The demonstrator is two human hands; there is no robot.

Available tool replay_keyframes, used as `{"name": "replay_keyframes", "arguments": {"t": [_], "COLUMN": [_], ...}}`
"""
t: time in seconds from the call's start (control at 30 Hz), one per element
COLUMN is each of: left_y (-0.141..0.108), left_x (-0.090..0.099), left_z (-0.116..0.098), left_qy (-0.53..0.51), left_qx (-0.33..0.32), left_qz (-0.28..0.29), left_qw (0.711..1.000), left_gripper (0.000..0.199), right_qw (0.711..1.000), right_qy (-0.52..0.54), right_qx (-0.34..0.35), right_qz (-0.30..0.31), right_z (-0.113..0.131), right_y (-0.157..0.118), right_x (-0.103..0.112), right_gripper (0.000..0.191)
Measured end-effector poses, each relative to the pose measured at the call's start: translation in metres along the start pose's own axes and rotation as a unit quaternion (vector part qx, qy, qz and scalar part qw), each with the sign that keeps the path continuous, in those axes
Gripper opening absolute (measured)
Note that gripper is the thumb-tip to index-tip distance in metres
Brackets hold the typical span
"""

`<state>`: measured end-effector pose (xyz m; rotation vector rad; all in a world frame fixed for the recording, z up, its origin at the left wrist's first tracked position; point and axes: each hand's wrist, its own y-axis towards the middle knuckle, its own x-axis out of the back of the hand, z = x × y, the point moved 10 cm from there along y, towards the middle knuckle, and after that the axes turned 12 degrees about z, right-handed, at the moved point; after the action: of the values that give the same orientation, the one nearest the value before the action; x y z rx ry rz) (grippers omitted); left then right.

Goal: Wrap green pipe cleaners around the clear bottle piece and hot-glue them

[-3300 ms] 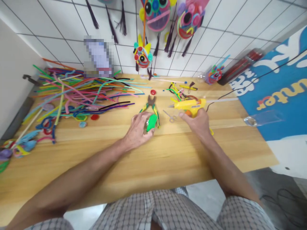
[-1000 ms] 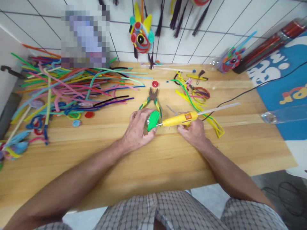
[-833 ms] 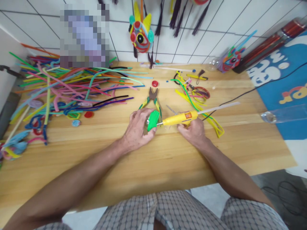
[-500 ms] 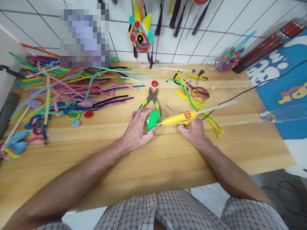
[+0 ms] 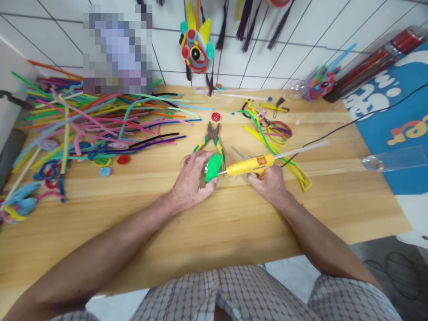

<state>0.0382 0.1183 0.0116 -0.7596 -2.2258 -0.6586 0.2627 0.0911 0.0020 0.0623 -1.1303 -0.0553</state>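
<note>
In the head camera's view, a person in a checked shirt [image 5: 187, 292] is leaning over a pale wooden table [image 5: 230, 227], both forearms reaching forward. The left hand [image 5: 190, 180] is gripping a bright green piece [image 5: 214, 167] between thumb and fingers, near the middle of the table; something clear and shiny is showing between it and the palm. The right hand [image 5: 270, 185] is closing around the handle of a yellow glue gun [image 5: 249, 165], which is pointing toward the left hand. Its metal nozzle is reaching the lower right edge of the green piece, though whether the two are touching is hard to tell. A translucent glue stick [image 5: 301, 153] is sticking out of the gun's back end. Just beyond the left hand, pliers [image 5: 213, 130] with green and yellow handles are lying with their jaws parted, and a red button-like disc [image 5: 216, 117] is resting past their tips. Scissors [image 5: 238, 152] are lying partly hidden behind the gun. To the left, a large heap of colourful fuzzy stems [image 5: 96, 111] is spreading over the table. Against the white tiled wall [image 5: 277, 67], a bright animal-head ornament [image 5: 196, 51] is hanging among dark tassels [image 5: 245, 20].
</note>
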Motion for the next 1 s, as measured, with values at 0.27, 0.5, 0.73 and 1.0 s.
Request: {"name": "replay_keyframes", "arguments": {"t": [0.27,0.5,0.73,1.0], "left_y": [-0.001,-0.001,0.000,-0.001], "left_x": [0.003,0.003,0.002,0.001], "left_z": [-0.004,-0.004,-0.004,-0.002], "left_qy": [0.002,0.011,0.015,0.007], "left_qx": [-0.020,-0.013,-0.014,-0.012], "left_qz": [-0.014,-0.013,-0.012,-0.012], "left_qw": [1.000,1.000,1.000,1.000], "left_gripper": [0.056,0.056,0.055,0.058], "right_qw": [1.000,1.000,1.000,0.999], "right_qy": [0.004,-0.010,-0.007,-0.009], "right_qx": [-0.001,0.009,0.024,0.030], "right_qz": [0.006,0.017,0.016,0.012], "right_z": [0.000,0.005,0.008,0.009], "right_y": [0.000,0.000,0.000,0.001], "right_x": [0.001,0.002,0.004,0.005], "right_gripper": [0.010,0.011,0.005,0.005]}}
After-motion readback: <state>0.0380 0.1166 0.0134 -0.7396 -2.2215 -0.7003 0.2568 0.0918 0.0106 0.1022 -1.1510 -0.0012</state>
